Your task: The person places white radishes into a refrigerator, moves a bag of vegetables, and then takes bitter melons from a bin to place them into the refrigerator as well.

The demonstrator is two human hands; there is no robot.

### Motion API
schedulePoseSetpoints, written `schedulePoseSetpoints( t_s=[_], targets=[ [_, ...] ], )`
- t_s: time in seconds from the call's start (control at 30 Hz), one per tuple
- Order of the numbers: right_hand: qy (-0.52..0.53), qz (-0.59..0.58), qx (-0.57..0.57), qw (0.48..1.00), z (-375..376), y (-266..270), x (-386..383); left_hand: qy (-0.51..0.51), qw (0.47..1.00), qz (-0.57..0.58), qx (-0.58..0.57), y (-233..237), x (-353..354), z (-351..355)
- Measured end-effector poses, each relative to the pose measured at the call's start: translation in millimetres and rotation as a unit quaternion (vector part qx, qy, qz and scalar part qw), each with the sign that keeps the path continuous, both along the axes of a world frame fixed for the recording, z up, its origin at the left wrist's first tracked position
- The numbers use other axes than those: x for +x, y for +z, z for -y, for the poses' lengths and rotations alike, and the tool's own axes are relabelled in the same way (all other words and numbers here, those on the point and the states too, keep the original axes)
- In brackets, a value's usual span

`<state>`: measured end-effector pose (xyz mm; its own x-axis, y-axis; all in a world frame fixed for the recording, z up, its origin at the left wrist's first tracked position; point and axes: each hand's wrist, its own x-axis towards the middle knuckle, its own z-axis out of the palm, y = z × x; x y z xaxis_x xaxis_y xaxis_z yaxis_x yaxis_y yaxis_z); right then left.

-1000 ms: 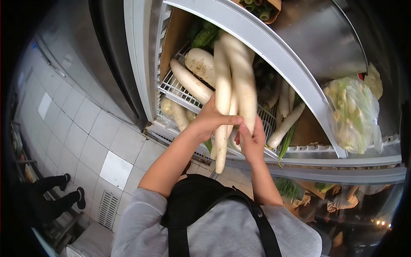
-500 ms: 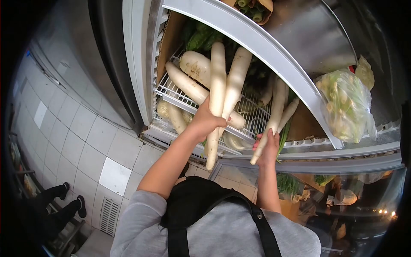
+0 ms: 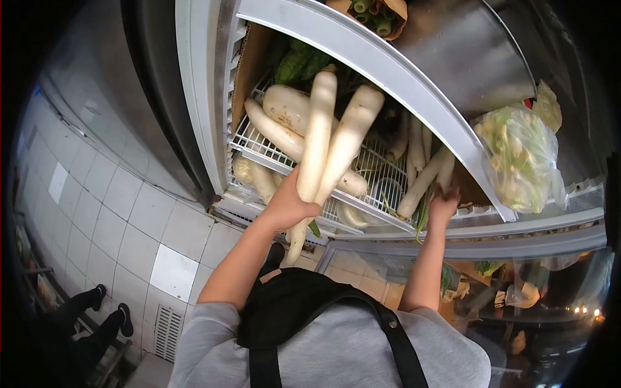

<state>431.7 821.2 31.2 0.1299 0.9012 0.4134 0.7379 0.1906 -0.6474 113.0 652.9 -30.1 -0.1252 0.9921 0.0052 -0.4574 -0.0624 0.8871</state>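
Note:
My left hand (image 3: pixel 291 205) is wrapped round two long white daikon radishes, a slimmer daikon (image 3: pixel 317 126) and a thicker daikon (image 3: pixel 352 129), held slanting out over the edge of the wire shelf (image 3: pixel 255 143). On that shelf behind them lie more daikons, among them a stout, soil-marked daikon (image 3: pixel 283 103). My right hand (image 3: pixel 444 207) is at the right end of the shelf, fingers closed round the lower end of a daikon (image 3: pixel 446 169). Beside it rest another daikon (image 3: pixel 417 189) and some long green leaves (image 3: pixel 424 210).
Around the shelf runs a pale fridge frame (image 3: pixel 388 55). Above right stand a large metal pot (image 3: pixel 462 52) and a plastic bag of vegetables (image 3: pixel 517 155). A glass door (image 3: pixel 517 291) swings out at lower right. Another person's legs (image 3: pixel 84 310) show at far left.
My right hand has let go of the slim daikon, now resting on the shelf, and moved right to another. My left hand has drawn its two daikons slightly down and left.

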Motion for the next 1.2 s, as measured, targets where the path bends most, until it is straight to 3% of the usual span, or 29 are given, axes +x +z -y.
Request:
schedulePoseSetpoints(
  t_s=[0.1,0.2,0.3,0.33,0.4,0.47,0.6,0.67,0.77,0.87,1.03,1.1,1.2],
  targets=[
    [-0.128,0.264,0.050,0.955,-23.1,-1.8,6.5,-0.003,0.999,0.036,-0.006,-3.6,-4.2,0.0],
    [-0.187,0.328,-0.076,0.923,-30.7,-6.9,-0.2,0.010,0.999,0.044,-0.002,-6.3,-8.2,-0.3],
    [-0.213,0.386,-0.024,0.897,-37.9,-10.5,-5.5,0.026,0.999,0.036,-0.002,-12.1,-8.2,0.8],
    [-0.173,0.389,0.031,0.904,-39.1,-6.9,-12.4,0.032,0.999,0.032,-0.002,-12.2,-8.2,0.2],
    [-0.088,0.388,0.143,0.906,-47.9,3.6,-33.7,0.020,0.999,0.046,-0.008,-4.4,-8.7,3.8],
    [0.094,0.325,0.200,0.919,-88.4,-1.3,-54.1,0.014,0.999,0.048,-0.009,-3.7,-5.9,4.2],
    [0.116,0.245,-0.001,0.963,-240.5,-67.2,-72.9,0.028,0.999,0.038,-0.019,-13.9,1.7,11.4],
    [0.104,0.237,-0.089,0.962,-265.4,-71.0,-99.8,0.038,0.999,0.014,-0.010,-14.2,4.3,18.2],
    [0.101,0.196,-0.126,0.967,-278.4,-66.6,-129.2,0.046,0.998,-0.046,-0.001,-18.5,6.0,32.1],
    [0.101,0.100,-0.090,0.986,-270.2,-58.4,-133.4,0.042,0.996,-0.065,-0.043,-5.4,1.3,49.2],
    [0.123,-0.059,-0.040,0.990,-225.6,-15.4,-160.1,0.056,0.993,-0.105,-0.019,-9.0,1.1,60.4],
    [0.132,-0.063,-0.016,0.989,-229.0,-0.5,-177.4,0.056,0.993,-0.101,-0.019,-15.0,4.0,63.8],
    [0.167,0.027,0.102,0.980,-278.5,5.3,-193.2,0.059,0.990,-0.126,-0.021,-20.1,6.3,69.2]
  ],
)
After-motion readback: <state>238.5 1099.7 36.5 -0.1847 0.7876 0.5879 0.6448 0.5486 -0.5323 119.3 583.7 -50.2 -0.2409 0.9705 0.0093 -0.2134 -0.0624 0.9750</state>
